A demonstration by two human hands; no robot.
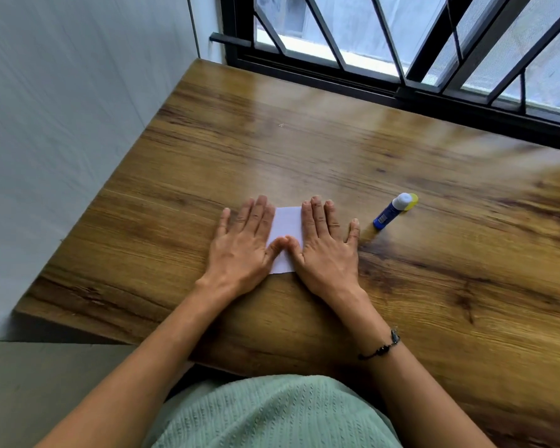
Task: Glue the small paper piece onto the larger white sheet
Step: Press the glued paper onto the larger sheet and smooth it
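Pressing flat hands [282, 240] on white sheet [286, 223]

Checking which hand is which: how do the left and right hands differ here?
The right hand has a dark bracelet on its forearm; the left hand has none. The right lies nearer the glue stick. The right's little finger splays wider than the left's. Both lie flat on the paper, thumbs touching.

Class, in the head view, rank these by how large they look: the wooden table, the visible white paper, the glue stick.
1. wooden table
2. white paper, partly hidden under both hands
3. glue stick
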